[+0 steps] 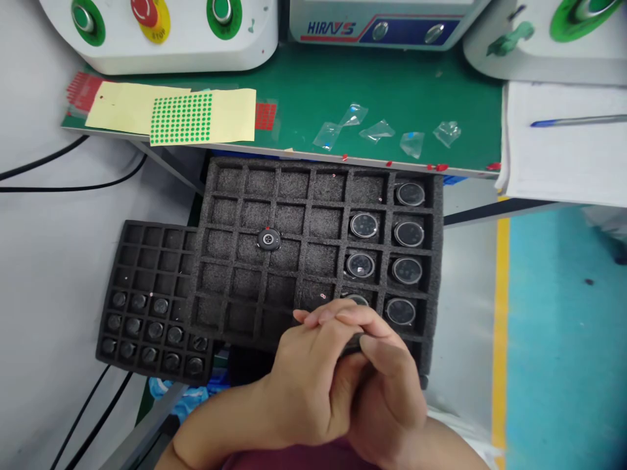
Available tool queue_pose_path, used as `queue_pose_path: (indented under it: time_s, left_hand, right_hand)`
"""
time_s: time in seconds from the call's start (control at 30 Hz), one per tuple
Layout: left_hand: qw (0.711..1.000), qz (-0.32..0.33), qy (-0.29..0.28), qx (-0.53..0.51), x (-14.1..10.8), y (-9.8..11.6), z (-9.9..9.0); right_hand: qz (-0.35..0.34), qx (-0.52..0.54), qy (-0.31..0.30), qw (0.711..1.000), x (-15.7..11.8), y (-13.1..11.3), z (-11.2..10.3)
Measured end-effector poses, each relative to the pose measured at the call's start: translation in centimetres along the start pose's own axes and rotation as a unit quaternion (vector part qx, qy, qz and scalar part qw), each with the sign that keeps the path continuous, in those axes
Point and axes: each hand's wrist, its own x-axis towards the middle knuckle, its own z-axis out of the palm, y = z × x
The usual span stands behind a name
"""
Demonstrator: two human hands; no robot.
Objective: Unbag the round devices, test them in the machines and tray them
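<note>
Black, mostly hidden object (pixel 351 346) gripped between tightly curled fingers (pixel 365 318) of left hand (pixel 311 369) and right hand (pixel 392 385), over compartmented foam tray (pixel 288 254).

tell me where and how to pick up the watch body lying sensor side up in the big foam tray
Probably best pinched at opposite sides of its rim, straight from above. The round watch body lies across a divider of the foam tray, so its edge looks easier to reach. Avoid the red bit at its far edge.
</note>
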Motion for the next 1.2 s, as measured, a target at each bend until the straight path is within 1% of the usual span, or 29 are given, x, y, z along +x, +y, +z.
queue_pose_path:
  time_s: [0.07,0.17,0.4,0.5,0.63,0.77,0.93,1.03,1.1,1.2]
  left_hand:
    - [0.998,0.028,0.008,0.048,0.1,0.1,0.2]
    - [0.996,0.054,0.011,0.076,0.3,0.1,0.4]
    - [0.992,0.061,0.028,0.102,0.5,0.3,0.5]
    - [0.989,0.081,0.017,0.123,0.9,0.5,0.5]
    - [0.983,0.109,0.004,0.146,1.4,1.0,0.6]
    - [0.975,0.12,-0.016,0.185,1.6,1.6,0.7]
    - [0.976,0.119,-0.023,0.18,1.6,1.8,0.5]
    - [0.981,0.117,-0.038,0.147,1.5,1.6,0.3]
    - [0.985,0.108,-0.031,0.133,1.5,1.5,0.3]
    - [0.984,0.1,-0.009,0.147,1.3,1.5,0.3]
  right_hand:
    - [-0.004,0.017,-0.006,1.0,0.0,-0.2,0.1]
    - [0.003,0.034,-0.011,0.999,-0.1,-0.4,0.1]
    - [-0.005,0.052,-0.014,0.999,-0.3,-0.4,0.1]
    - [-0.016,0.062,-0.011,0.998,-0.3,-0.5,0.1]
    - [-0.006,0.085,-0.007,0.996,-0.4,-0.7,-0.4]
    - [-0.012,0.099,-0.03,0.995,-0.5,-1.2,-0.9]
    - [-0.001,0.098,-0.065,0.993,-0.6,-1.8,-1.2]
    - [-0.003,0.083,-0.086,0.993,-0.5,-1.8,-1.3]
    - [-0.004,0.075,-0.092,0.993,-0.4,-1.8,-1.4]
    - [0.01,0.086,-0.086,0.992,-0.5,-1.5,-1.3]
